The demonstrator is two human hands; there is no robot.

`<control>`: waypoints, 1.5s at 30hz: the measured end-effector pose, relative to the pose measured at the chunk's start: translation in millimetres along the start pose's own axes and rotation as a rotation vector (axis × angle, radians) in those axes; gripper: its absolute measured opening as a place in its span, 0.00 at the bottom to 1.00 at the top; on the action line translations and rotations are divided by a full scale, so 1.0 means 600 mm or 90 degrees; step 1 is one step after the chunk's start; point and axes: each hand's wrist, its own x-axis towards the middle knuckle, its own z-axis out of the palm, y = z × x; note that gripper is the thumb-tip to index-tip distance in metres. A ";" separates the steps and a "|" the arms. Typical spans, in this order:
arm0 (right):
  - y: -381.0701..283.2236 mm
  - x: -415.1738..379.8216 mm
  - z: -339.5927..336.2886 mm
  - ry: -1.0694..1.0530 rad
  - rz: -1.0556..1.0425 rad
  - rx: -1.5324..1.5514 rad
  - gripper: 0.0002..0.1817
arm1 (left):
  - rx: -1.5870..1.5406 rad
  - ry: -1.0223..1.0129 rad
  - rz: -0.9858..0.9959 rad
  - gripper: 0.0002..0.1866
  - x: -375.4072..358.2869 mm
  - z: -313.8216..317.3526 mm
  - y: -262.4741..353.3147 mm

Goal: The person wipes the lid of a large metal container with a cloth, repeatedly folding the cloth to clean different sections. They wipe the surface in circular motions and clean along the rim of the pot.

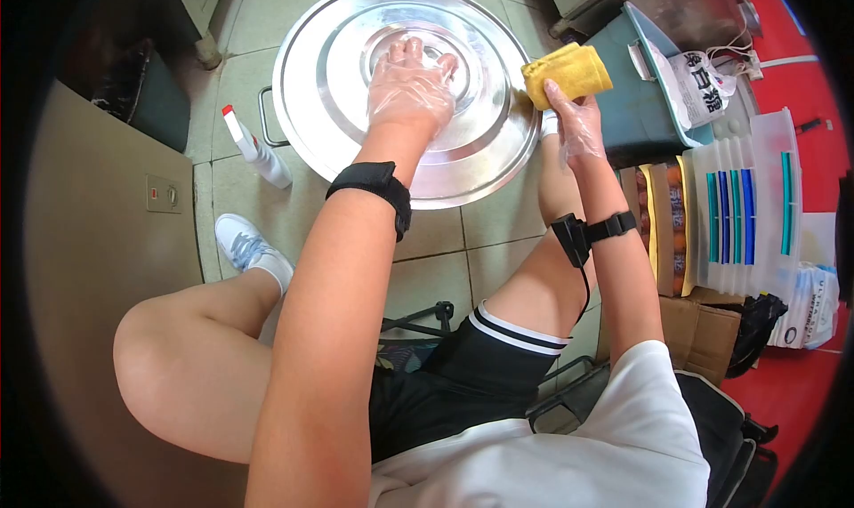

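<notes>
A large round metal lid (329, 134) lies in front of me, with a pot handle showing at its left side. My left hand (411, 90), in a clear plastic glove, rests on the lid's centre with its fingers spread. In my right hand (578, 130), also gloved, is a folded yellow cloth (574, 72), pinched between thumb and fingers just above the lid's right edge. A white spray bottle (262, 157) with a red nozzle tip stands on the floor left of the lid.
A teal bin (623, 81) stands at the right, with a white printed bag (703, 90) beside it. Clear plastic drawers (765, 197) and a cardboard box (703, 334) are further down. A metal cabinet (116, 241) is at the left.
</notes>
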 end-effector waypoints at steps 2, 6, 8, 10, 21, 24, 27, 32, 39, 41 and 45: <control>0.001 -0.007 -0.006 -0.013 0.022 0.009 0.29 | 0.029 -0.034 0.010 0.19 0.000 -0.008 0.000; -0.015 -0.017 -0.004 -0.006 0.050 0.032 0.29 | 0.019 0.031 0.021 0.20 0.000 0.012 -0.002; -0.027 -0.026 0.006 -0.080 0.042 -0.115 0.29 | 0.034 0.053 0.024 0.18 0.003 0.018 -0.005; -0.001 -0.007 -0.001 -0.083 -0.104 -0.207 0.28 | 0.037 0.042 0.029 0.18 -0.001 0.009 -0.004; 0.004 0.052 0.005 -0.064 -0.301 -0.492 0.25 | 0.089 0.003 0.020 0.19 -0.003 -0.004 0.003; 0.000 0.049 -0.001 -0.083 -0.206 -0.554 0.27 | 0.102 -0.021 0.019 0.20 -0.001 -0.007 0.004; -0.015 0.027 0.003 -0.088 -0.198 -0.628 0.27 | 0.121 -0.021 0.021 0.20 0.000 -0.007 0.005; 0.006 0.028 -0.009 -0.042 -0.180 -0.702 0.29 | 0.100 -0.044 0.017 0.17 0.003 -0.013 0.007; -0.028 -0.046 -0.003 -0.072 -0.087 -0.819 0.30 | 0.055 -0.011 0.029 0.17 0.003 -0.010 0.001; -0.030 -0.034 -0.005 -0.078 -0.061 -0.844 0.30 | 0.066 -0.003 0.049 0.17 0.003 -0.009 -0.003; -0.035 0.025 0.013 -0.067 -0.061 -0.866 0.33 | 0.045 -0.020 0.049 0.16 0.004 -0.014 0.000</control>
